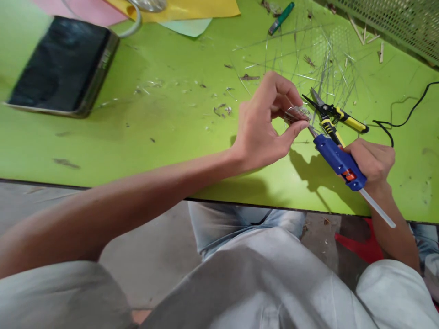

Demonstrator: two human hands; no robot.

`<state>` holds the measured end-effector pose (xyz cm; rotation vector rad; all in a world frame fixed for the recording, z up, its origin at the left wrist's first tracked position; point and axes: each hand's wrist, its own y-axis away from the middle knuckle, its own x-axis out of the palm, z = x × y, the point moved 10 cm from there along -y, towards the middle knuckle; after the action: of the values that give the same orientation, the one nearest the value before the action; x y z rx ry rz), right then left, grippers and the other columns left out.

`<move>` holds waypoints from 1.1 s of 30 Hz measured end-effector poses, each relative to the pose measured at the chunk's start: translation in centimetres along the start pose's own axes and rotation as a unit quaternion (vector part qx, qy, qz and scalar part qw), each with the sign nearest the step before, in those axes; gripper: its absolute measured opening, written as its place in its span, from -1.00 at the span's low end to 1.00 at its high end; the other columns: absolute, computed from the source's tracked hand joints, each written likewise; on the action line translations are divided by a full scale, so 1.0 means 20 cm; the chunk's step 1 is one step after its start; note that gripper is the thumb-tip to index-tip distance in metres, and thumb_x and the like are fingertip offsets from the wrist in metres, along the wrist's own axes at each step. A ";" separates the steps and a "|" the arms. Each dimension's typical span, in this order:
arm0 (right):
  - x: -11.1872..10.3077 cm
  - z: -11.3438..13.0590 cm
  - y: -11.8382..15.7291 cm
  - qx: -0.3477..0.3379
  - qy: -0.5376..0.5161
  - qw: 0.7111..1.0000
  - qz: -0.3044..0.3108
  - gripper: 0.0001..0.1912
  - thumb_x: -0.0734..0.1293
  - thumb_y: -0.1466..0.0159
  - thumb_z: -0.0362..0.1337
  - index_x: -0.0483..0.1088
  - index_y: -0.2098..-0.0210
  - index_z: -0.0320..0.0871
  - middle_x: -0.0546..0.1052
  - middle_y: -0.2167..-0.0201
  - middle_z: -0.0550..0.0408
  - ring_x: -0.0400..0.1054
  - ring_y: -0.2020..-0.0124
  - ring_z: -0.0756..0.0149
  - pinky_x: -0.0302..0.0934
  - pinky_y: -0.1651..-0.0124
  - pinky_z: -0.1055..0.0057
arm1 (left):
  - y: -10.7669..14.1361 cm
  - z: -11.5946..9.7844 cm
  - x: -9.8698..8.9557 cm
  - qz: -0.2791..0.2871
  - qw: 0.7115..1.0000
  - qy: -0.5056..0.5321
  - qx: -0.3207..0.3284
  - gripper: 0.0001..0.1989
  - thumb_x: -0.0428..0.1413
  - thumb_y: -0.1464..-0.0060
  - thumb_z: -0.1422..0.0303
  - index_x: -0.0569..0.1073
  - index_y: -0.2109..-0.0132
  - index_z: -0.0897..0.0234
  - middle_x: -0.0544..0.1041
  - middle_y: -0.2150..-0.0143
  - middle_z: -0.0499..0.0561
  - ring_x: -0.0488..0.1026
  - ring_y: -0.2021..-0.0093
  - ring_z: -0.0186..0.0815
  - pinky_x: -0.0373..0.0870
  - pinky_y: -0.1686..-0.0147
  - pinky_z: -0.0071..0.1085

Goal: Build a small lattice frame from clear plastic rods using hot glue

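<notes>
Between the thumb and fingers of my left hand [265, 123] is a small shiny piece with brown and clear parts [297, 114]; its exact shape is hard to make out. My right hand [372, 160] is wrapped round the handle of a blue glue gun [338, 160]. A white glue stick [379, 209] sticks out of the gun's rear. The metal nozzle [313, 131] is at the lower right edge of the small piece; whether they touch is unclear. Just beyond the gun lie open black-and-yellow snips [334, 114], partly hidden by it.
Thin clear strands [324, 68] and scraps litter the green table [171, 137]. A green cutter [281, 18] lies at the back, near a perforated basket [394, 23]. A black device [63, 66] and coloured sheets [192, 10] are at the left. A black cable [408, 122] runs right.
</notes>
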<state>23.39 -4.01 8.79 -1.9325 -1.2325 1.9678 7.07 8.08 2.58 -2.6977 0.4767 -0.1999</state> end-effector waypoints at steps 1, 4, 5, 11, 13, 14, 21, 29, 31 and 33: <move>0.00 0.00 0.00 -0.002 0.003 1.000 0.002 -0.50 0.25 -0.65 -0.27 0.23 0.48 -0.05 0.26 0.59 0.27 0.12 0.59 0.42 -0.01 0.45 0.37 | 0.00 0.01 0.00 -0.006 1.000 -0.001 -0.005 -0.50 0.58 -0.11 0.20 0.45 0.01 0.10 0.58 0.16 -0.04 0.69 0.11 -0.17 0.60 0.01 -0.16; 0.01 0.00 0.01 -0.006 -0.002 1.000 0.002 -0.50 0.27 -0.64 -0.28 0.21 0.48 -0.04 0.23 0.59 0.29 0.11 0.60 0.42 0.01 0.46 0.38 | 0.00 0.02 -0.01 -0.021 0.999 0.004 -0.043 -0.53 0.57 -0.11 0.24 0.47 0.02 0.10 0.58 0.17 -0.06 0.73 0.06 -0.14 0.62 -0.02 -0.17; 0.00 0.00 0.01 -0.006 -0.004 1.000 0.000 -0.50 0.28 -0.64 -0.28 0.21 0.48 -0.04 0.23 0.59 0.29 0.11 0.60 0.42 0.01 0.46 0.38 | 0.00 0.02 -0.01 -0.025 0.998 0.008 -0.051 -0.52 0.58 -0.09 0.26 0.47 0.03 0.10 0.59 0.17 -0.05 0.73 0.06 -0.14 0.63 -0.02 -0.18; -0.01 0.01 0.00 -0.015 0.000 1.000 -0.011 -0.53 0.27 -0.64 -0.31 0.23 0.46 -0.03 0.23 0.58 0.29 0.12 0.59 0.41 0.04 0.48 0.37 | 0.00 0.04 -0.02 -0.044 0.990 0.066 -0.117 -0.40 0.65 0.01 0.29 0.42 0.03 0.11 0.62 0.22 -0.07 0.75 0.07 -0.15 0.65 0.03 -0.24; -0.01 0.02 0.00 -0.022 -0.005 1.000 -0.016 -0.53 0.27 -0.65 -0.29 0.25 0.44 -0.04 0.26 0.58 0.29 0.12 0.59 0.42 0.04 0.48 0.38 | 0.01 0.08 -0.02 -0.047 0.983 0.097 -0.150 -0.40 0.65 0.01 0.32 0.41 0.04 0.13 0.64 0.27 -0.07 0.72 0.17 -0.18 0.62 0.11 -0.27; -0.02 0.02 0.00 -0.027 -0.009 0.999 -0.021 -0.54 0.27 -0.65 -0.29 0.27 0.43 -0.05 0.28 0.58 0.28 0.14 0.58 0.42 0.04 0.48 0.38 | 0.01 0.10 -0.01 -0.049 0.979 0.114 -0.164 -0.41 0.64 0.00 0.35 0.41 0.04 0.13 0.64 0.30 -0.08 0.70 0.22 -0.22 0.61 0.15 -0.28; -0.03 0.04 0.01 -0.030 -0.029 0.998 -0.042 -0.63 0.32 -0.65 -0.30 0.35 0.34 -0.08 0.40 0.56 0.24 0.19 0.56 0.43 0.09 0.46 0.39 | 0.06 0.23 0.02 -0.069 0.945 0.209 -0.240 -0.41 0.58 -0.08 0.40 0.33 0.01 0.14 0.63 0.36 -0.23 0.70 0.28 -0.35 0.63 0.12 -0.33; 0.01 0.02 0.05 0.034 -0.039 0.997 -0.057 -0.56 0.26 -0.65 -0.19 0.42 0.39 -0.07 0.50 0.55 0.17 0.31 0.57 0.38 0.17 0.45 0.34 | 0.09 0.25 0.04 -0.054 0.942 0.227 -0.240 -0.34 0.63 -0.04 0.34 0.30 0.00 0.12 0.66 0.30 -0.21 0.73 0.21 -0.33 0.64 0.08 -0.32; 0.02 0.01 0.06 0.045 -0.039 0.997 -0.051 -0.60 0.29 -0.62 -0.20 0.44 0.39 -0.05 0.52 0.55 0.15 0.33 0.57 0.35 0.18 0.45 0.31 | 0.10 0.26 0.05 -0.056 0.942 0.226 -0.243 -0.34 0.62 -0.06 0.33 0.30 -0.01 0.11 0.65 0.31 -0.22 0.72 0.22 -0.33 0.63 0.09 -0.32; 0.04 0.00 0.07 0.055 -0.033 0.997 -0.038 -0.63 0.33 -0.59 -0.21 0.45 0.39 -0.03 0.55 0.53 0.13 0.37 0.56 0.32 0.21 0.44 0.28 | 0.11 0.27 0.05 -0.058 0.941 0.225 -0.248 -0.34 0.62 -0.07 0.33 0.29 -0.02 0.11 0.65 0.30 -0.21 0.72 0.22 -0.34 0.63 0.08 -0.32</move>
<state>23.87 -4.57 7.29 -1.7559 -1.1666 2.0322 8.53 7.74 -3.17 -3.1775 0.5574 -0.8459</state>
